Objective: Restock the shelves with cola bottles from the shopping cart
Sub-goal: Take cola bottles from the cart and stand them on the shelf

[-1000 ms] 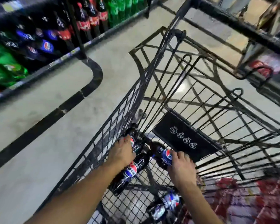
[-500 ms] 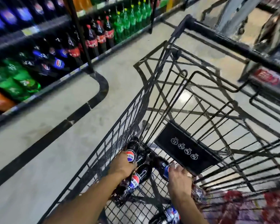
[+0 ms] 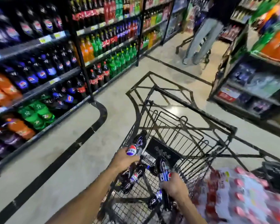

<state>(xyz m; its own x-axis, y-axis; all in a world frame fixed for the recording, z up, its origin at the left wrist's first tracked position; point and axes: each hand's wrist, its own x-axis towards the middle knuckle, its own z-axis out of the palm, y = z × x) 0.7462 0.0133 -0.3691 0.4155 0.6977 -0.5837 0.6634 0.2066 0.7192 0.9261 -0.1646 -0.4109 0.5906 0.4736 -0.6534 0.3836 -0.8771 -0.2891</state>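
A pale glossy floor point(image 3: 116, 97) with a black border stripe point(image 3: 63, 156) runs between stocked shelves point(image 3: 39, 40).

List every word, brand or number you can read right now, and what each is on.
"pepsi" (blurred, likely): globe logo on the cola bottle gripped by the left hand.
"7": green bottles at lower left.
Too blurred: label of the second cola bottle in the right hand, shelf price tags, red bottle labels, black icon plate.
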